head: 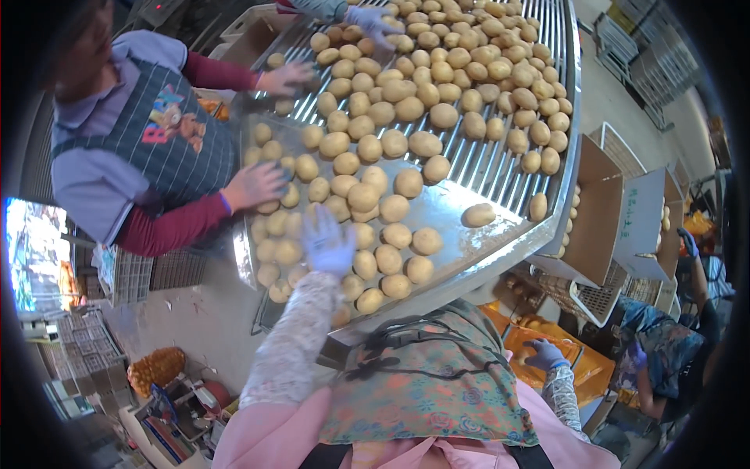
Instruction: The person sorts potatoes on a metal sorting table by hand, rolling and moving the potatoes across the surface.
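Observation:
My left hand (329,241), in a thin purple glove, reaches over loose potatoes (363,197) on a sheet-metal sorting table (442,205). Its fingers are spread above or against the potatoes, slightly blurred, with none gripped. Off to my right side, below the table edge, my gloved right hand (545,354) hangs over orange plastic mesh sacking (577,366). The fingers of that hand are bent and apart, and I see nothing held in them. A lone potato (479,215) lies on the bare metal near the rollers.
Metal rollers (486,167) carry many more potatoes. Across the table, a co-worker's hands (258,186) touch potatoes; another gloved hand (372,24) reaches in at the top. Cardboard boxes (597,205) and a plastic crate (597,302) stand right. A filled mesh sack (155,369) lies left.

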### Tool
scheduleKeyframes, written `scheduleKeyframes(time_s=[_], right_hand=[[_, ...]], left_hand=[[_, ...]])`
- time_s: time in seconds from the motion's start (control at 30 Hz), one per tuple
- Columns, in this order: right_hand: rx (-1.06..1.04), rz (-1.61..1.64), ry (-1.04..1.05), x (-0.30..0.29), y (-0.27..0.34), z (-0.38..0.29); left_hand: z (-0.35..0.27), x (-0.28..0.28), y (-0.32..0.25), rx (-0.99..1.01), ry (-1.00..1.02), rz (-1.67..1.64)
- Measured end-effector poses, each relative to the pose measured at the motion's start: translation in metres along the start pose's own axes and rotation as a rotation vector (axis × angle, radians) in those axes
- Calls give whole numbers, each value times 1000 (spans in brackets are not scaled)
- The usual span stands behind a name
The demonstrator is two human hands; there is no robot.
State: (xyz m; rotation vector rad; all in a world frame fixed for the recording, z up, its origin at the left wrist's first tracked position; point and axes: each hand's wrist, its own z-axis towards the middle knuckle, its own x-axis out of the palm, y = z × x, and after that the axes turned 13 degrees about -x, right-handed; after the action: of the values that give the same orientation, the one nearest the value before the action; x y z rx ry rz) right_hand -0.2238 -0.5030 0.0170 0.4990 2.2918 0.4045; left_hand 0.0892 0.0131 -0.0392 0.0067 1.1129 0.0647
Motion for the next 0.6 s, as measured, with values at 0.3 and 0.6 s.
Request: scheduleKeyframes(time_s=[0.3, 0.6], right_hand=[[-602, -244, -699, -145, 149, 141], [-1128, -524, -357, -55, 291, 253]], left_hand=[[-53, -79, -9, 292, 488, -383], [-62, -137, 85, 160, 731, -357]])
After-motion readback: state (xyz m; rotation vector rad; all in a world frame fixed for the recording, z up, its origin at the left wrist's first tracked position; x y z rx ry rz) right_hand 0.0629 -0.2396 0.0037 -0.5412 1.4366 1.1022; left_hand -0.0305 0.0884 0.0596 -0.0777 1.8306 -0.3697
